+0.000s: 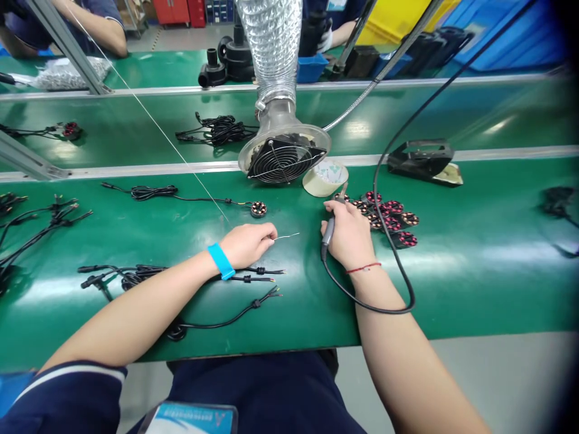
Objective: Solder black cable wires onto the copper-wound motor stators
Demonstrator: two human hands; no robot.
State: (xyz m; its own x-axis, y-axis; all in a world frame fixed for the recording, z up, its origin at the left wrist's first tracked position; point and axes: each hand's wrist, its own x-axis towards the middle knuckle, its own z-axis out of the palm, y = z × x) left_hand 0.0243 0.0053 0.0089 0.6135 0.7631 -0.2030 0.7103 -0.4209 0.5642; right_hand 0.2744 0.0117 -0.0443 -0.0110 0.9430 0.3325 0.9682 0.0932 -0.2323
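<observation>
My left hand (251, 242) is closed on a thin solder wire (288, 235), whose free end points right; the strand runs up and left from the hand. In my right hand (349, 232) is a soldering iron (329, 231), its tip up by a group of small motor stators (392, 222) with red and copper windings. One stator (258, 209), joined to a black cable (194, 198), lies just beyond my left hand. Under and below my left forearm rest black cables (217, 326) with bare coloured wire ends.
A fume extractor hood (284, 154) with a foil duct (274, 48) hangs over the middle. A tape roll (324, 179) and a black stand (423, 161) sit behind the stators. More cables (40, 229) lie left. Two people (102, 30) are partly visible across the bench.
</observation>
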